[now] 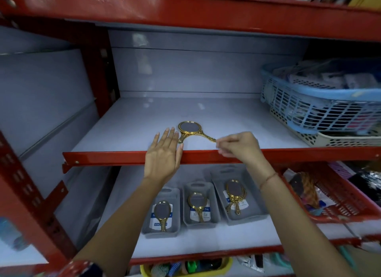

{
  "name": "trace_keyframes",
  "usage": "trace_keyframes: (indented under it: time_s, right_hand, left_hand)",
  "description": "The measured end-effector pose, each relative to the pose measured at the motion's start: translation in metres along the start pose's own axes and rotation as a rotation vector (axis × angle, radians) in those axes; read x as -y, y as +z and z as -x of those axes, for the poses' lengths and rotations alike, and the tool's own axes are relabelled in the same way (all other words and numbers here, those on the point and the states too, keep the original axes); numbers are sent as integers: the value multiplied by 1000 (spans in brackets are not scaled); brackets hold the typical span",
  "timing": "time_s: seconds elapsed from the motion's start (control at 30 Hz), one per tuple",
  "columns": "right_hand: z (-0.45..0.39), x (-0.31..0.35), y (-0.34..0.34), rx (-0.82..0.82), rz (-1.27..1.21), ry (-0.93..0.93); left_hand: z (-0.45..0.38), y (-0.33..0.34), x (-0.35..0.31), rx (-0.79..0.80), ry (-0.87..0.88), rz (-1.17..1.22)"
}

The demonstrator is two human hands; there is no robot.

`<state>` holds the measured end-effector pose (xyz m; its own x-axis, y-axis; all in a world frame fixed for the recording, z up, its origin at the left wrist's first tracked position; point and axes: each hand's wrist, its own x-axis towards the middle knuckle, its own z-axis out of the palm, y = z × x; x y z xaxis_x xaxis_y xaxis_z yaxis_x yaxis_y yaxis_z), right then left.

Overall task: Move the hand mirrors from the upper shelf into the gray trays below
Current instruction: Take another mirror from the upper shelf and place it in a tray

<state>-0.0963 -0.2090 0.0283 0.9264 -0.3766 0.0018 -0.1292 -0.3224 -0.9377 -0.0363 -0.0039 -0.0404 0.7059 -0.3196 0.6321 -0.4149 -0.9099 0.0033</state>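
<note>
A gold-framed hand mirror (189, 128) lies flat near the front of the upper white shelf (127, 132), its handle pointing right. A second gold handle pokes out from under it toward the lower left. My right hand (239, 146) pinches the tip of the right-pointing handle. Just left of the mirror, my left hand (162, 155) is flat with its fingers spread, holding nothing. Three gray trays stand on the shelf below. The left tray (147, 225) and middle tray (213, 206) hold one mirror each, and the right tray (252, 202) holds a small stack.
A blue mesh basket (309, 103) sits on a cream basket (340, 140) at the right of the upper shelf. A red basket (338, 200) of goods is right of the trays. Red steel beams (123, 158) edge each shelf, with a yellow bin (185, 270) below.
</note>
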Motion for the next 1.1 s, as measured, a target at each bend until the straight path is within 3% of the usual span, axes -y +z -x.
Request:
trace_keyframes:
  time_s: [0.17,0.3,0.53,0.73,0.83,0.97,1.1]
  right_hand:
    - [-59,16,32,-183,382,-110]
    - [-86,21,48,-83,619,-48]
    - [-101,25,52,93,763,-40]
    - [-101,31,37,371,301,273]
    - [-91,29,27,407,72,354]
    - [-65,28,6,441,-233,354]
    - [-27,18,-16,485,-381,302]
  left_hand:
    - [-1,-1,1,45,-11,-1]
    - [-3,2,2,41,-12,-9]
    - [-5,4,1,31,-19,-9]
    - [-4,2,0,33,-27,-22]
    - [-4,2,0,38,-31,-27]
    - [-2,-1,-1,45,-25,-24]
    - [0,-1,-2,54,-26,-21]
